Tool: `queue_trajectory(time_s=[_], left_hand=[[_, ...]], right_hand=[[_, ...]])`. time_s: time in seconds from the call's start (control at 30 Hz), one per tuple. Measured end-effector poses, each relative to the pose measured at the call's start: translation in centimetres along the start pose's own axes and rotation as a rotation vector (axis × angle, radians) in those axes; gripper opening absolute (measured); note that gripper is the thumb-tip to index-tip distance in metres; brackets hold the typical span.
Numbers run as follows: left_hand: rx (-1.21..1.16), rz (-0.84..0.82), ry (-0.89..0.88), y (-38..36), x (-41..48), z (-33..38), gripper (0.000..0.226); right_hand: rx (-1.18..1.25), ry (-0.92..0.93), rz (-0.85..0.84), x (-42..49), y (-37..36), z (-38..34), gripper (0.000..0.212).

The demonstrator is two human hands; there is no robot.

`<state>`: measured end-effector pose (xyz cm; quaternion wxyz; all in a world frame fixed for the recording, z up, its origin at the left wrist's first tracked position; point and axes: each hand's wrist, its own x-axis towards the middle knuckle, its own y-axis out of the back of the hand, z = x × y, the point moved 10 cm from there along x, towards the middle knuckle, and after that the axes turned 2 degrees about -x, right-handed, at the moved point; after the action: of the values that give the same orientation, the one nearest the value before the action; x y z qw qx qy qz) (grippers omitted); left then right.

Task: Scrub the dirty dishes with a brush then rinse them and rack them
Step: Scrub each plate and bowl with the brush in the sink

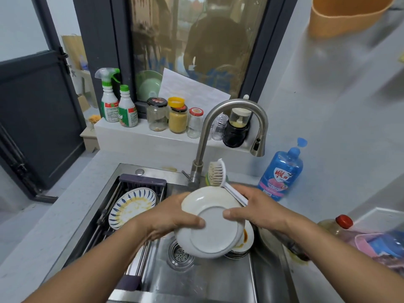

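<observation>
Plate: you hold the white plate (pixel 209 235) over the sink (pixel 196 281), tilted, its underside turned toward you, one hand at each side.
Left hand: your left hand (pixel 172 217) grips the plate's left rim, thumb pressed on the underside.
Right hand: your right hand (pixel 258 212) grips the right rim, thumb on the underside; the brush handle runs under its fingers, so it holds both.
Brush: the brush (pixel 216 173) points away from you, its bristle head sticking up past the plate's far rim, just beside the tap (pixel 218 114) base.
Stained plate: a stained plate (pixel 247 239) with brown smears lies in the sink, partly hidden under the one you hold.
Rack: the rack (pixel 142 179) spans the sink's left part; a patterned plate (pixel 133 207) with yellow smears lies in it.
Drain: the drain (pixel 180 254) shows just below the held plate.
Worktop: a blue soap bottle (pixel 282 171) stands on the worktop (pixel 65 211), right of the tap.
Ledge: jars (pixel 178 119) and spray bottles (pixel 109 101) stand along the ledge (pixel 131 134) behind the sink.
</observation>
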<state>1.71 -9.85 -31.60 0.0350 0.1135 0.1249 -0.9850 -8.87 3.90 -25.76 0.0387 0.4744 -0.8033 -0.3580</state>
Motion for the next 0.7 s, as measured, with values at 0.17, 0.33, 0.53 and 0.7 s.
queue_trajectory(time_s=[0.17, 0.33, 0.53, 0.7], left_hand=[[0.135, 0.131, -0.025, 0.8, 0.3, -0.6, 0.049], [0.187, 0.183, -0.033, 1.2, 0.6, -1.2, 0.049], [-0.116, 0.298, -0.098, 3.0, -0.5, -1.2, 0.059], [-0.608, 0.283, -0.139, 3.1, -0.3, -1.1, 0.061]], right_hand=[[-0.704, 0.044, 0.162, -1.0, 2.5, -3.5, 0.049], [-1.042, 0.113, 0.099, -2.1, -0.4, -6.5, 0.042], [-0.815, -0.174, 0.111, -0.7, 4.3, -0.2, 0.038], [-0.547, -0.175, 0.102, -0.8, 4.1, 3.6, 0.035]])
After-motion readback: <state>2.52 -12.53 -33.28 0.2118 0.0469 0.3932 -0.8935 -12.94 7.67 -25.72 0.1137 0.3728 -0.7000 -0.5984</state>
